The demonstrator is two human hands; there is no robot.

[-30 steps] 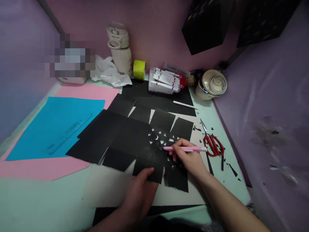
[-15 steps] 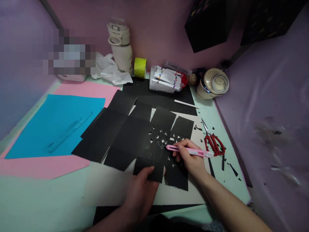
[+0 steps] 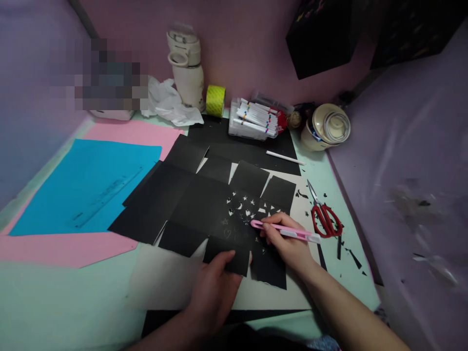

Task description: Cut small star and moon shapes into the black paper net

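A sheet of black card (image 3: 195, 204), with flaps along its edges, lies in the middle of the table. Stars, hearts, a moon and angular shapes are cut through its right part, beside several drawn outlines. My left hand (image 3: 217, 278) grips a flap at the near edge, thumb on top and fingers beneath. In my right hand (image 3: 288, 243) is a pink utility knife (image 3: 292, 232), its tip at the card by the cut-out shapes. The blade itself is too small to make out.
Red-handled scissors (image 3: 326, 220) and black scraps (image 3: 354, 258) lie to the right. A white pen (image 3: 284, 157), a box of pens (image 3: 254, 119), yellow tape (image 3: 215, 101), a bottle (image 3: 188, 80) and a lidded pot (image 3: 325, 127) stand or lie behind. Blue paper (image 3: 87, 180) is at the left.
The view has shifted slightly. The knife in my right hand has tilted a little, its rear end lower and nearer. My left hand keeps its hold on the flap.
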